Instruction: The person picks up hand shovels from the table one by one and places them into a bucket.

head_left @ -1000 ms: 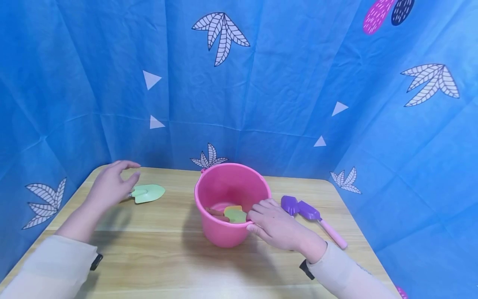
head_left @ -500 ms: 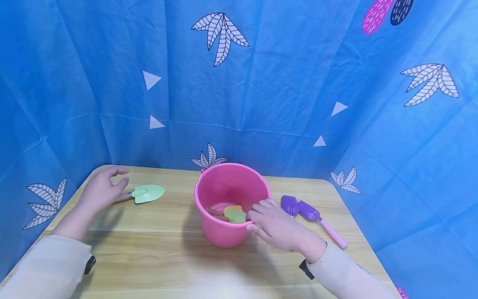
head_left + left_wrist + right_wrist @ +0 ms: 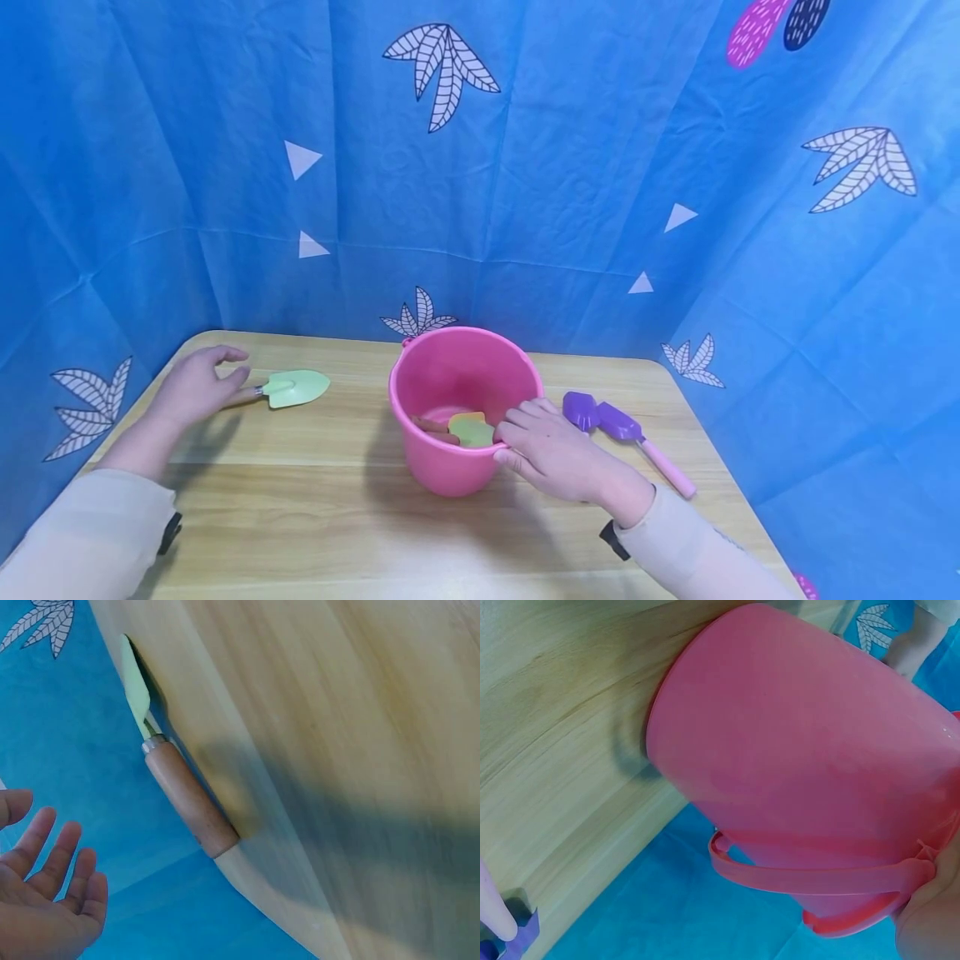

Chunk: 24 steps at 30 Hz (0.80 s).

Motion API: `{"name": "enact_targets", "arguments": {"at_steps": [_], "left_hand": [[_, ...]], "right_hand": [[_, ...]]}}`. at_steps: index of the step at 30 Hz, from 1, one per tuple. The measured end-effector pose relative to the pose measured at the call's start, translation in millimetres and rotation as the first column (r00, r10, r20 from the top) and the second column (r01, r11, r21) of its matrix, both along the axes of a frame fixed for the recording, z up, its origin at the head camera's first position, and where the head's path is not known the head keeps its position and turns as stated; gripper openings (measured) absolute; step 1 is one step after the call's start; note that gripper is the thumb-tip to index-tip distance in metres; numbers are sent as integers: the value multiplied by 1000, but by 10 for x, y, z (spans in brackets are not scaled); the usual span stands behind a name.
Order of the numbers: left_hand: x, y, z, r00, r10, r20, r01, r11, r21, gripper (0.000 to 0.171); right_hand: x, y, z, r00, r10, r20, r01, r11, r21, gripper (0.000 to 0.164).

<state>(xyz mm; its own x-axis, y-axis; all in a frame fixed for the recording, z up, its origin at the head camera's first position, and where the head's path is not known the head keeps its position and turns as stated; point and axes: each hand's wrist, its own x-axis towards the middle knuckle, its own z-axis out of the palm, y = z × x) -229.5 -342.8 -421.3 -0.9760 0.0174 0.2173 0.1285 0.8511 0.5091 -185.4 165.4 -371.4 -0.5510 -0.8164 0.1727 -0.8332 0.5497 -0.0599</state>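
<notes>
A small trowel (image 3: 297, 388) with a light green blade and a wooden handle (image 3: 191, 796) lies at the table's left. Just over the handle's end hovers my left hand (image 3: 197, 385), its fingers loosely bent; the left wrist view shows a gap between hand and handle. My right hand (image 3: 551, 450) grips the near right rim of a pink bucket (image 3: 442, 473), fingers over the edge and thumb outside. Inside the bucket lie a green blade (image 3: 471, 432), a yellow piece (image 3: 472, 416) and brown wooden handles (image 3: 431, 425), partly hidden by the wall.
Right of the bucket lie two purple tool heads (image 3: 581, 411), one on a pink handle (image 3: 669, 469). The bucket's pink carrying handle (image 3: 810, 879) hangs on its outside. Blue printed cloth (image 3: 480, 183) rises behind and beside the wooden table (image 3: 322, 517).
My left hand has moved left and lower, from beside the trowel's blade to over its wooden handle. The right hand and bucket have stayed in place.
</notes>
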Motion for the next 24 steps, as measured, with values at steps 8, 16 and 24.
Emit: {"name": "enact_targets", "arguments": {"at_steps": [8,16,24], "left_hand": [[-34,-103,-117,977,-53,205,65,997,-48,64],[-72,-149,-208,956,-35,291,60,995,-76,71],[-61,-189,-312,957,-16,291,47,994,-99,73]], "right_hand": [[7,4,8,1000,2,4,-2,1000,-7,23],[4,8,8,1000,1,2,-1,1000,-7,24],[-2,14,-6,1000,10,-12,-11,1000,-15,24]]}}
